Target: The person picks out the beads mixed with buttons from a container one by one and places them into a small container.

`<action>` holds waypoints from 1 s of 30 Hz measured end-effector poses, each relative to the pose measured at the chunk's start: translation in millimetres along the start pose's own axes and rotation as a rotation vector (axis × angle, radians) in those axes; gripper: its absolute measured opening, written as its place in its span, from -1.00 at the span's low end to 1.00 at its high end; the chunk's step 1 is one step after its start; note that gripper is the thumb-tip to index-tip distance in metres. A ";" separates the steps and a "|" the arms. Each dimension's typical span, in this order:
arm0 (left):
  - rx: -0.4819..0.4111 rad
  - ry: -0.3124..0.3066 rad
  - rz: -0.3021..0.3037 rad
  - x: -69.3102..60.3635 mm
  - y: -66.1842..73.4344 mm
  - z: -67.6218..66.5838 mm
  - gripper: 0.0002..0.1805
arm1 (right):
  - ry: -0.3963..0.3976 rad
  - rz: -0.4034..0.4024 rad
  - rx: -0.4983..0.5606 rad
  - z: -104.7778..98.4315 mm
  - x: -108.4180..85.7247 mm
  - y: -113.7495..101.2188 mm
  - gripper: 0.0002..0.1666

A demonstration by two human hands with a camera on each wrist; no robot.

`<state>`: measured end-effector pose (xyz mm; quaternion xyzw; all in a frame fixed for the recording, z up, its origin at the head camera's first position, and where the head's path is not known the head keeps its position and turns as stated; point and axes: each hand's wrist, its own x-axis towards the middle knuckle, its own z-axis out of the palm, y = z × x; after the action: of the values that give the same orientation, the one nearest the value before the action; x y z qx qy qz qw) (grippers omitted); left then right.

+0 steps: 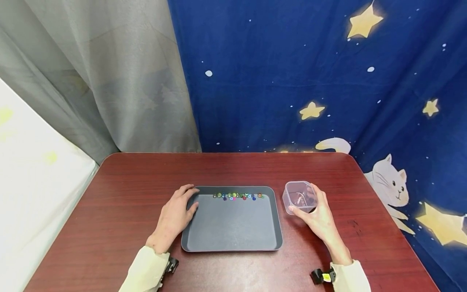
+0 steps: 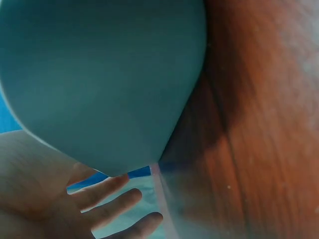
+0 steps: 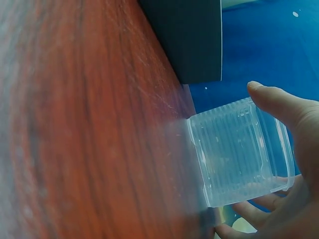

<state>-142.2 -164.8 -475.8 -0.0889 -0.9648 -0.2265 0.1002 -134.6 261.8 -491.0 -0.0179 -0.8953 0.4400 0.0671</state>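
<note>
One clear container (image 1: pixel 300 196), just right of the tray (image 1: pixel 231 227).
Right hand (image 1: pixel 321 219) grips it; left hand (image 1: pixel 175 213), fingers loose, rests at the tray's far-left rim.

The tray (image 1: pixel 233 227) is showing plain grey, the box (image 1: pixel 298 194) is looking clear, the bits (image 1: pixel 234 195) are mixing green, blue and red; the table (image 1: pixel 153 174) is displaying red-brown grain, the blue curtain (image 1: pixel 255 101) yellow stars (image 1: pixel 365 22) (plus a white cat (image 1: pixel 388 184)).
</note>
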 end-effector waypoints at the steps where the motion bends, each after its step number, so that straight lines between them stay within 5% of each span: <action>1: 0.002 0.000 -0.001 0.4 -0.1 -0.1 -0.55 | -0.003 0.003 0.004 0.0 0.0 0.1 0.21; 30: 0.018 0.031 0.131 20.9 14.7 -15.8 -0.76 | -0.016 0.016 0.032 0.6 -0.8 0.2 0.24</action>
<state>-156.8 -156.4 -450.9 -0.1475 -0.9572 -0.2121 0.1303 -133.9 261.4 -491.6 -0.0206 -0.8885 0.4549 0.0567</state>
